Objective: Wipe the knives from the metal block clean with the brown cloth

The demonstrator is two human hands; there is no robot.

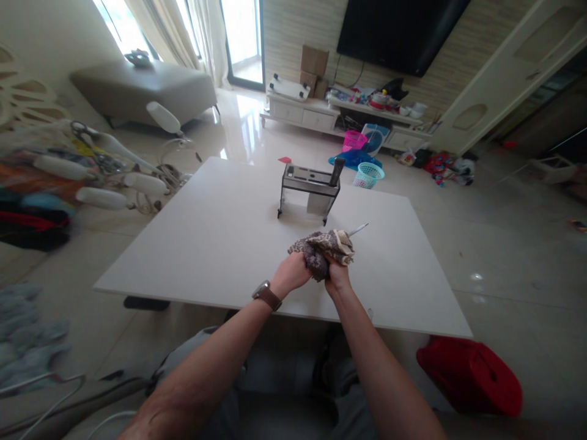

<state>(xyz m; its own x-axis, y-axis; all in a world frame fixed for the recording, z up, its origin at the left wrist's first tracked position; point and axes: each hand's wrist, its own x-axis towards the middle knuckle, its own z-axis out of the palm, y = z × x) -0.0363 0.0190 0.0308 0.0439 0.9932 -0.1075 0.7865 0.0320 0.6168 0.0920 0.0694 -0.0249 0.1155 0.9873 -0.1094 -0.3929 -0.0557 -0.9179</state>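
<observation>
A brown-and-cream patterned cloth [316,250] is bunched up above the white table [206,226]. My left hand [292,272] is closed on its left side, with a watch on that wrist. From the right, my right hand [338,275] grips the cloth too, its fingers partly hidden by the folds. A slim, pale, pointed blade-like piece [358,230] sticks out of the cloth to the upper right; whatever it belongs to is covered. Just beyond stands a knife rack [309,183] with slots on top and one dark handle [338,171] upright at its right end.
A small red piece [285,160] shows at the rack's back left corner. A red stool [470,376] stands by the table's near right corner. Past the far edge are a light blue basket [368,175] and a pink basket [354,140]. A white-shaded lamp [147,183] lies left.
</observation>
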